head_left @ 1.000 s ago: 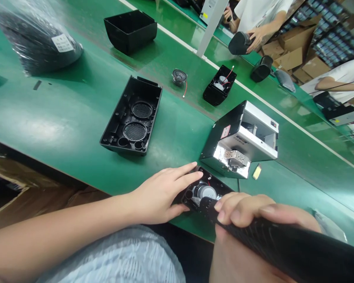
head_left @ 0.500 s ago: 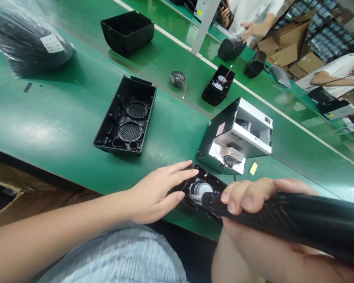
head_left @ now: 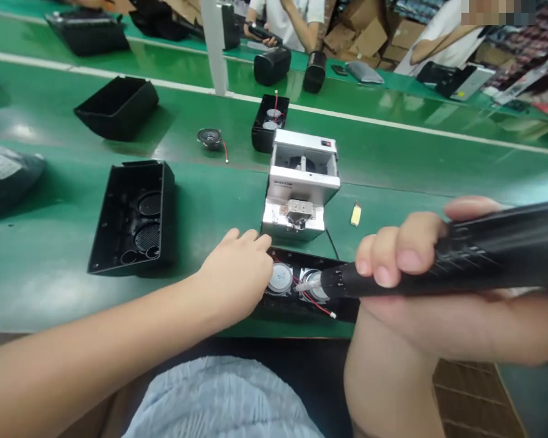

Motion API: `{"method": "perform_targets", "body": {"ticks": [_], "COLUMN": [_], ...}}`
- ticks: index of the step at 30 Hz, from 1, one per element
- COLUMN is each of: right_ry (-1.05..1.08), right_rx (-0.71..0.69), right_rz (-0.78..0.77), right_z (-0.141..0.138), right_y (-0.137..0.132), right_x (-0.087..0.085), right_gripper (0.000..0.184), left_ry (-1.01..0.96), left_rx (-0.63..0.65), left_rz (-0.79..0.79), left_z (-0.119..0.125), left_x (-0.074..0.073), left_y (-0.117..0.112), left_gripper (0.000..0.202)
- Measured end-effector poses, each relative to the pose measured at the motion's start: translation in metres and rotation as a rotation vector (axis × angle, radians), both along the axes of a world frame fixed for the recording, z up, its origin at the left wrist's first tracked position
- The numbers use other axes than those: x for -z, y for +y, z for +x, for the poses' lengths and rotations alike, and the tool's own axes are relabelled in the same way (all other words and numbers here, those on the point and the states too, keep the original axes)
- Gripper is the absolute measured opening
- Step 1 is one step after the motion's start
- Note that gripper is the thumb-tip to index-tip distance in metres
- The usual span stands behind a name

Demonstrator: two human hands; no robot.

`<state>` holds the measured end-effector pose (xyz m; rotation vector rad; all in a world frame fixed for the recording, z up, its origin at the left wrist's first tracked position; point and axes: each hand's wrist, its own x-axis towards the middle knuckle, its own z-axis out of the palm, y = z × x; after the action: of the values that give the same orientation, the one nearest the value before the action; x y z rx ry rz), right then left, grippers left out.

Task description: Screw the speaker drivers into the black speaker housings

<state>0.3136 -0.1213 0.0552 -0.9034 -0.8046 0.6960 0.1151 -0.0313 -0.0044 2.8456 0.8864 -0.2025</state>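
My right hand (head_left: pixel 415 267) is wrapped round a black electric screwdriver (head_left: pixel 461 258), whose tip hangs over the speakers inside a black speaker housing (head_left: pixel 301 304) at the table's near edge. The housing holds two round silver speakers (head_left: pixel 278 281) with red wires. My left hand (head_left: pixel 237 274) rests on the housing's left end, fingers curled down against it. A silver screw feeder box (head_left: pixel 301 188) stands just behind the housing.
An empty black housing with two mesh grilles (head_left: pixel 134 216) lies to the left. Farther back on the green table (head_left: pixel 50 286) are a black shell (head_left: pixel 116 106), a loose speaker (head_left: pixel 210 139), another wired housing (head_left: pixel 269 121). A small yellow piece (head_left: pixel 355 214) lies right of the feeder. Other people work beyond.
The view has swung round, so the table now runs level. My left hand's fingers have curled down onto the housing's end. The screwdriver has levelled out, tip over the speakers.
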Motion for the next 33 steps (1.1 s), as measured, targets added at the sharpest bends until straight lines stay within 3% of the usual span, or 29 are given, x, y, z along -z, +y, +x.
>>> {"method": "perform_targets", "body": {"ticks": [5, 11, 13, 19, 22, 23, 26, 28, 31, 33], "right_ry": [0.172, 0.114, 0.102, 0.168, 0.196, 0.205, 0.207, 0.172, 0.082, 0.028], "right_rx": [-0.139, -0.16, -0.158, -0.136, -0.173, -0.194, -0.295, -0.365, -0.407, -0.398], "right_rz": [0.072, 0.323, 0.378, 0.365, 0.337, 0.304, 0.201, 0.175, 0.117, 0.076], "right_z": [-0.001, -0.005, -0.006, -0.012, -0.017, -0.018, -0.021, -0.026, -0.038, -0.048], "right_y": [-0.002, 0.011, 0.017, 0.02, 0.014, 0.012, 0.006, 0.004, 0.006, 0.009], "right_x": [0.005, 0.028, 0.032, 0.035, 0.031, 0.027, 0.016, 0.013, 0.015, 0.021], "right_gripper": [0.054, 0.08, 0.081, 0.071, 0.073, 0.072, 0.064, 0.065, 0.068, 0.069], "left_ry": [0.053, 0.074, 0.074, -0.022, -0.17, -0.227, -0.41, -0.515, -0.617, -0.664], "left_rx": [-0.106, -0.131, -0.129, -0.103, -0.066, -0.057, -0.03, -0.046, -0.12, -0.135], "left_rz": [0.07, 0.018, -0.017, -0.172, -0.305, -0.344, -0.442, -0.434, -0.362, -0.364], "left_z": [-0.001, 0.001, 0.001, 0.0, -0.018, -0.028, -0.06, -0.075, -0.08, -0.076], "left_x": [0.006, 0.004, 0.002, -0.003, -0.005, -0.003, 0.015, 0.037, 0.07, 0.083], "left_y": [-0.003, 0.005, 0.008, 0.015, 0.024, 0.026, 0.025, 0.016, 0.0, -0.006], "left_gripper": [0.008, 0.009, 0.009, 0.02, 0.011, 0.017, 0.101, 0.134, 0.136, 0.133]}}
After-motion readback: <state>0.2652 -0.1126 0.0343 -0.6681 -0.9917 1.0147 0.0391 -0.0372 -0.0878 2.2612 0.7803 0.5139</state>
